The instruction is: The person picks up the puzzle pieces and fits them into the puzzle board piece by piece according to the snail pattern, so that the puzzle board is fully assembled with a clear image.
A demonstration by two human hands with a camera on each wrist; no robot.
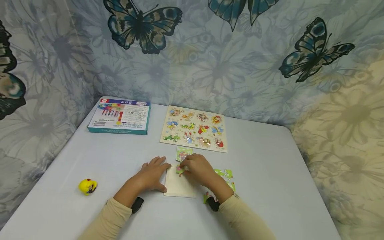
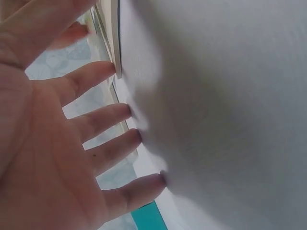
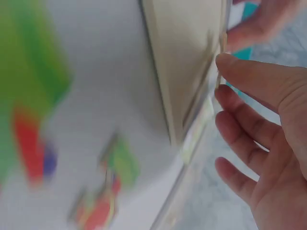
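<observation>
Clock is centred on the square wooden puzzle board [image 1: 179, 186] in the head view, 12 = away from the person.

Board lies flat on the white table [image 1: 264, 166], between the hands. Left hand [image 1: 152, 175] is at its 9 to 11 o'clock side, fingers spread and fairly straight, touching the edge, not wrapped round anything. Probably steadying the board. Right hand [image 1: 200, 170] comes in from 2 o'clock, thumb and fingertips pinching a green-and-pink jigsaw piece [image 1: 179, 169] over the board near 12 o'clock. Right wrist view shows that piece almost edge-on; can't tell whether it touches the board.

Stock: loose green jigsaw pieces [image 1: 225, 173] at 2 to 4 o'clock, partly hidden by the right forearm. A small green picture tile [image 1: 184, 153] sits just off the board at 12; its print is too small to read.

Step in hand, my read: placing a piece along the far edge. Looks early, since the visible part of the board is plain wood; the right hand hides the 1 to 3 o'clock part. Next move calls for turning the piece to suit its spot, laying it flat, then letting go, with left hand pressure kept light so the board doesn't slide.

Further out: insect puzzle board [image 1: 194, 128] at 12 to 1, teal-edged bead box [image 1: 120, 116] at 10 to 11, yellow toy [image 1: 87, 186] at 9.
</observation>
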